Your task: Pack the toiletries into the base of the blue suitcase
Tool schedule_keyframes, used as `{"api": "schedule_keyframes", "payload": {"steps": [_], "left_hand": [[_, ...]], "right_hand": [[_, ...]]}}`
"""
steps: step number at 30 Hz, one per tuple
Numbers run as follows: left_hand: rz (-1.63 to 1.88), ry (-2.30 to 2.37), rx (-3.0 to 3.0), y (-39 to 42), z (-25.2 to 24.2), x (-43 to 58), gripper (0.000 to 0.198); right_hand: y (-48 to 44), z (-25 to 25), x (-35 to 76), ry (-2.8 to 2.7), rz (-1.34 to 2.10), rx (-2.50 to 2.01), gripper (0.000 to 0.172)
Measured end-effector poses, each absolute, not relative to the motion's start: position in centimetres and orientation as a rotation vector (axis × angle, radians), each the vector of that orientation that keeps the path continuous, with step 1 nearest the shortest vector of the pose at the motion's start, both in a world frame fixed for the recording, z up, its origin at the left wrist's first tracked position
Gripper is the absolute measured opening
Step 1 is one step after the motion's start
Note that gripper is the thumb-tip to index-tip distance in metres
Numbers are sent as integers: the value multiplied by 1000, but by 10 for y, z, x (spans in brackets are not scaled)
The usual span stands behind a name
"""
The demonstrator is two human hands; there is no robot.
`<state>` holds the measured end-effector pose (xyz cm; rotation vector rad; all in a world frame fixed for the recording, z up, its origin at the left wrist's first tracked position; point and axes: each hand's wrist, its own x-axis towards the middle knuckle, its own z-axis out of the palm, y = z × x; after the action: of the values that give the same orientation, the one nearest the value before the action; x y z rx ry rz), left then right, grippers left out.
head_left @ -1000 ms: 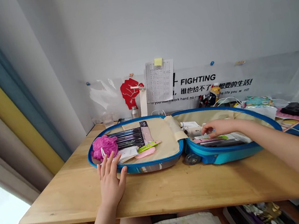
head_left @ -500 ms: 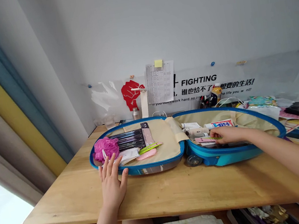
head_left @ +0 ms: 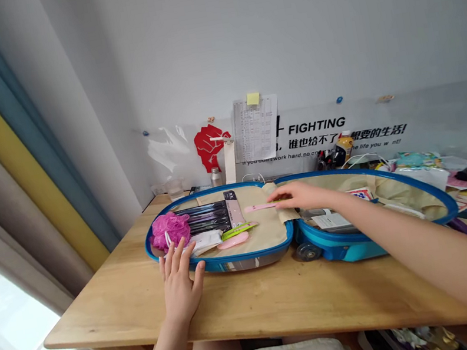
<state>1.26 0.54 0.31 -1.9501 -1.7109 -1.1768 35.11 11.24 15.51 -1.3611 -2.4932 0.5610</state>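
- Right hand: fingers pinched on a pink packet, held over the open blue suitcase.
- Left hand: flat, fingers spread, holding nothing, resting on table at suitcase rim.

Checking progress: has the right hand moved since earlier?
Yes. The right hand, holding a pink strip, went leftward across the suitcase, from its right half to the centre flap.

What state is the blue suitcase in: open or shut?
Open: the blue suitcase lies spread flat on the wooden table, both halves showing their beige lining. The right hand holds a pink strip above its middle.
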Motion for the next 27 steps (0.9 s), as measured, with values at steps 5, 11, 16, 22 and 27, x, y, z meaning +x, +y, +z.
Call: {"api": "schedule_keyframes", "payload": {"steps": [5,11,16,22,27], "left_hand": [[-1170,-1722,-1962,4,4,13,42],[-1183,-1742,-1966,5,2,13,41],[-1190,-1739,-1964,5,3,13,40],[-1175,-1725,-1961,6,1,13,41],[-1180,-1718,-1961,6,1,12,40]], "right_hand": [[122,135,298,-2692,572,-1216,31],[129,115,278,-2777,595,-1092,28],[128,107,272,-2828,613,-975,29],[129,98,266,-2865,566,-910,33],[133,90,261,-2880,527,-869,35]]}}
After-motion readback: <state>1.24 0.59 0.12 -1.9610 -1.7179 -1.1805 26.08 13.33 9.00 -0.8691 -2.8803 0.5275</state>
